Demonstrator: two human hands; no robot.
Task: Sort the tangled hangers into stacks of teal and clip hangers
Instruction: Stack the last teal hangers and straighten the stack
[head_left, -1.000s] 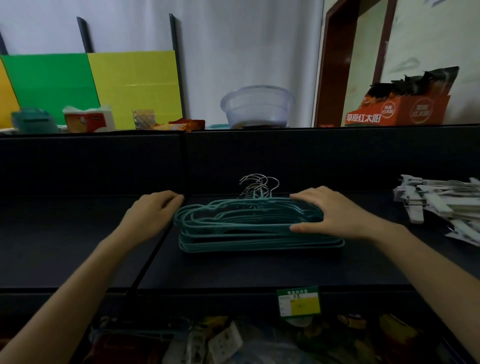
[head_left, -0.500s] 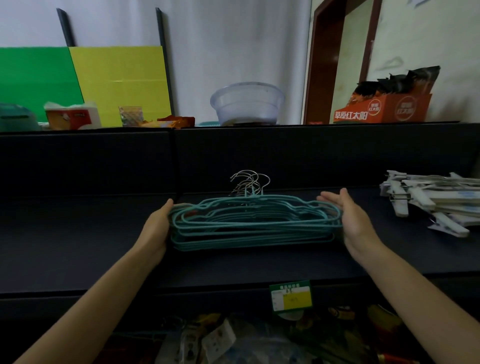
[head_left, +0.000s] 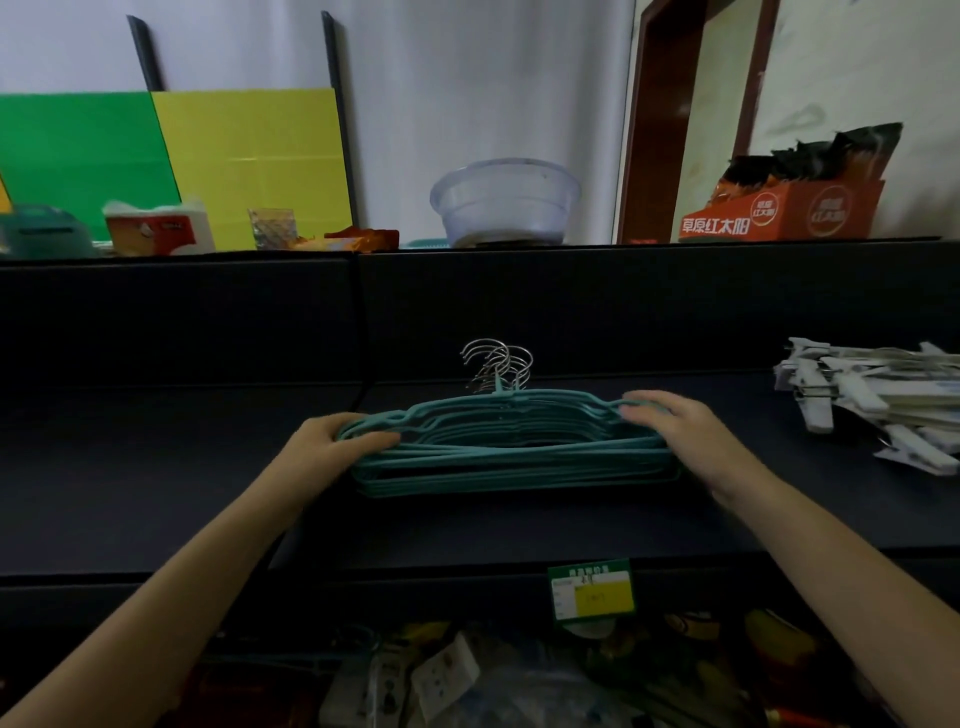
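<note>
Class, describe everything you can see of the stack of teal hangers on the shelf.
The stack of teal hangers lies flat on the dark shelf, roughly aligned. The frames look thin and teal-coated; their silvery metal hooks bunch together at the back, pointing up. The left hand rests on its left end, the right hand on its right end.

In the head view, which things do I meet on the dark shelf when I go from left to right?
Left hand → teal hangers → right hand → clip hangers.
</note>
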